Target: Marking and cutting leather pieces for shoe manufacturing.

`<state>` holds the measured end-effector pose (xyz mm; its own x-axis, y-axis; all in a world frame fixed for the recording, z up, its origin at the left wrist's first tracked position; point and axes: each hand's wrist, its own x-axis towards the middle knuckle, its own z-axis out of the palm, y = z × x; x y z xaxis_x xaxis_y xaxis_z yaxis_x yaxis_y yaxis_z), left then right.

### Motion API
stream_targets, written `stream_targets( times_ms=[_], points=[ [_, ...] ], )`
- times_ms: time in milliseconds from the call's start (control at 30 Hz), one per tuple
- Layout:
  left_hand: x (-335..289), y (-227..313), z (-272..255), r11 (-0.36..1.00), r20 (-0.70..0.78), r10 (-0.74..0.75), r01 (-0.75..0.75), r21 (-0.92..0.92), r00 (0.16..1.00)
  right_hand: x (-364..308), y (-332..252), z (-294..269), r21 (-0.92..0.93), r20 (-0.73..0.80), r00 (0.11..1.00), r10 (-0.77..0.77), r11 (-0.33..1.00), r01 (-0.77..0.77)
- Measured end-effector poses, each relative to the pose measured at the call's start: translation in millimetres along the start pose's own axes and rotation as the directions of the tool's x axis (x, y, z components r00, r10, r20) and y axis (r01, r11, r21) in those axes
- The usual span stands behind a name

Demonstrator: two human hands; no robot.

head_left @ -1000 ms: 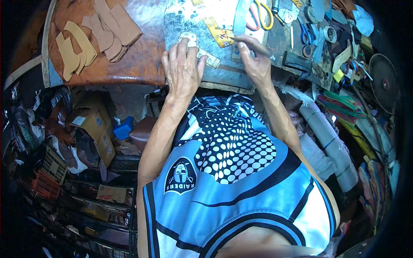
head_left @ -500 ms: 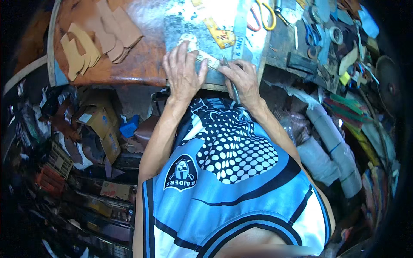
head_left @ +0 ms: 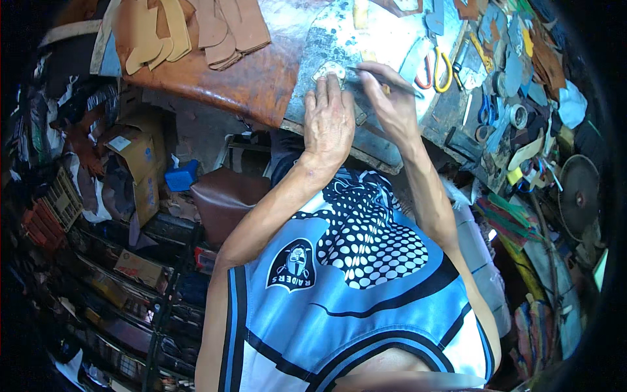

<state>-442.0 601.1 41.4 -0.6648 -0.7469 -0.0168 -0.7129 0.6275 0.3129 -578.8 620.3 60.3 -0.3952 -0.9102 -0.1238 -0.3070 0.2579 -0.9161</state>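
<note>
Pale leather, a small flat piece (head_left: 328, 70), is shown lying on a grey, paint-spotted slab (head_left: 392, 39) that rests on the work surface (head_left: 248, 78), directly ahead of the person. The left hand (head_left: 328, 121) is laid flat over the piece, its fingers (head_left: 324, 91) extended and pressing down on the piece's near edge. The right hand (head_left: 390, 104) is held just beside it, with fingers closed around a thin dark tool (head_left: 385, 78), whose tip is directed toward the leather piece; whether the tip touches it cannot be told. Yellow-handled scissors (head_left: 439, 67) are seen on the slab to the right of the hands. Tan and brown cut leather shapes (head_left: 196, 32) are piled on the reddish-brown part of the surface to the left, well apart from the hands. A crowded row of small tools and scraps (head_left: 509, 111) is visible along the right edge, and cardboard boxes (head_left: 134, 163) below the surface at left.
</note>
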Motion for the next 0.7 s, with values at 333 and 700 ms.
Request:
stream_targets(
  times_ms=[333, 700],
  points=[
    [-1.3, 9.6, -1.2, 0.998, 0.107, -0.035, 0.029, 0.055, 0.994, 41.5, 8.9, 25.3, -0.077, 0.281, 0.960, 0.009, 0.997, 0.013],
    [-0.2, 13.3, 0.3, 0.999, 0.035, -0.039, 0.040, -0.027, 0.999, 49.6, 9.6, 10.7, -0.145, 0.306, 0.950, 0.057, 0.989, -0.013]
  ],
)
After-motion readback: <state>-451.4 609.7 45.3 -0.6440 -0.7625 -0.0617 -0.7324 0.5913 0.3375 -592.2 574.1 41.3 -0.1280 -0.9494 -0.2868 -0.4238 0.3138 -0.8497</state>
